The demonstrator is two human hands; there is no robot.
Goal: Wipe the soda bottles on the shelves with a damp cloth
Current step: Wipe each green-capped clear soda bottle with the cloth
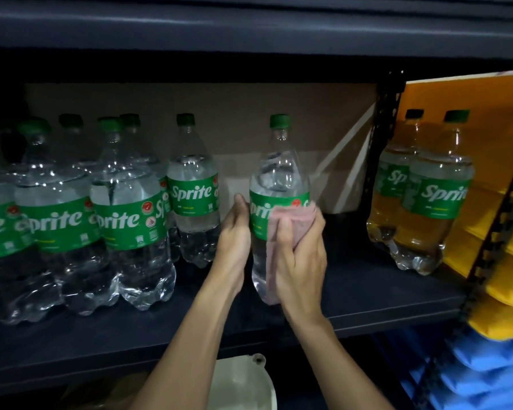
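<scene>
Held bottle: a clear plastic Sprite bottle [279, 179] with a green cap and green label, near the middle of the shelf, leaning slightly; whether its base touches the shelf cannot be told
Left hand: the left hand [234, 232] cups the bottle's left side at label height; its grip closes round the bottle, fingers passing behind it out of sight
Right hand: the right hand [299, 255] presses a folded pink cloth [290, 217] against the bottle's front right; its grip holds the cloth, fingers curled over it
Cloth: covers the right part of the label and runs down towards the base
Shelf: a dark blue-grey shelf board [367, 291]; a black perforated upright [382, 143] stands to the right
Left side: a cluster of matching bottles [125, 217]; a lone bottle [193, 196] stands just beside the left hand
Right side: two more bottles [439, 196] past the upright, in front of yellow padded sheets [501, 113]
Back: brown cardboard [249, 113]
Below: a white plastic container [243, 386]; blue padded sheets [486, 365] at lower right
</scene>
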